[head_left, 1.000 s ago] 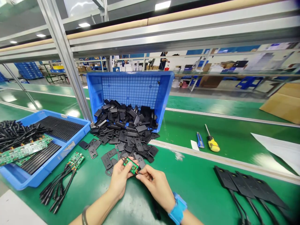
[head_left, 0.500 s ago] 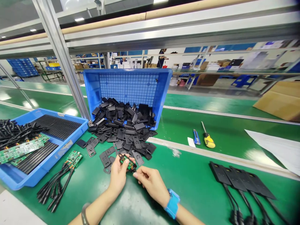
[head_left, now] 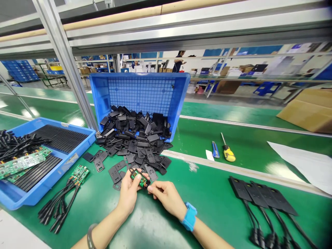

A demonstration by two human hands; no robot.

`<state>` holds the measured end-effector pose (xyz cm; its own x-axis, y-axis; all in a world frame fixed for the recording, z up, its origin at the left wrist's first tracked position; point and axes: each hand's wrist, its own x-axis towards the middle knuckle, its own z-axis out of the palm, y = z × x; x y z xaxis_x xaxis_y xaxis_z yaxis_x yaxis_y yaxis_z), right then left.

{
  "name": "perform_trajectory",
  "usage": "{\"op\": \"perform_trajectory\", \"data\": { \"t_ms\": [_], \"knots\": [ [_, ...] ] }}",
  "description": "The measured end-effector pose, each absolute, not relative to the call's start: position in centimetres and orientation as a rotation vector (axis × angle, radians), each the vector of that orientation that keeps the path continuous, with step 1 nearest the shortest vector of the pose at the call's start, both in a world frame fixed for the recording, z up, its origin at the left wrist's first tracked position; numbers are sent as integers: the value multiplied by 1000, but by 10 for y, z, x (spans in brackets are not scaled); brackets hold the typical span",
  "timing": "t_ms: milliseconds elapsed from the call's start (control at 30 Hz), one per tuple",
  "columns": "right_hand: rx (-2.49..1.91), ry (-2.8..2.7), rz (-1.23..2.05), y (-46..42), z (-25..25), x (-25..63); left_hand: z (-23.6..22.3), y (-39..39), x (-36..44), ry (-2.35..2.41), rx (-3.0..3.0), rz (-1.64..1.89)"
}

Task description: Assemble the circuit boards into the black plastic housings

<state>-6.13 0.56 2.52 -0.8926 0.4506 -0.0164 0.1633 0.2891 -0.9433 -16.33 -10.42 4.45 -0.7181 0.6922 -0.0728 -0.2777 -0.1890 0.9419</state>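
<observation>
My left hand (head_left: 129,193) is closed around a small green circuit board (head_left: 137,176) that lies in a black plastic cover, thumb on top of it. My right hand (head_left: 166,197) pinches the board's right end, where dark wires come out. Both hands hover just above the green belt (head_left: 212,204), right in front of a heap of black plastic covers (head_left: 135,145) that spills out of a tipped blue crate (head_left: 145,93).
A blue tray (head_left: 52,180) at the left holds black strips, cables and green boards. Wired boards (head_left: 77,174) lie beside it. A row of black cased units with cables (head_left: 261,195) lies at the right. A yellow screwdriver (head_left: 228,152) and blue cutter (head_left: 214,149) lie beyond.
The hands stayed together on the board while the view tilted slightly; the board now sits in the black cover under my left thumb.
</observation>
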Motion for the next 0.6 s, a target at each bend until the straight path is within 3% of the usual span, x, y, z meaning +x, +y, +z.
{"op": "perform_trajectory", "data": {
  "t_ms": [133, 367, 600],
  "knots": [
    [-660, -2373, 1348, 2, 21, -62, 44, -105, -161, 1507, 598, 1962],
    [-429, -2406, 1320, 1, 34, -58, 48, -103, -163, 1539, 524, 1796],
    [-159, -2358, 770, 17, 36, -52, 40, -102, -160, 1587, 791, 1491]
  ]
}}
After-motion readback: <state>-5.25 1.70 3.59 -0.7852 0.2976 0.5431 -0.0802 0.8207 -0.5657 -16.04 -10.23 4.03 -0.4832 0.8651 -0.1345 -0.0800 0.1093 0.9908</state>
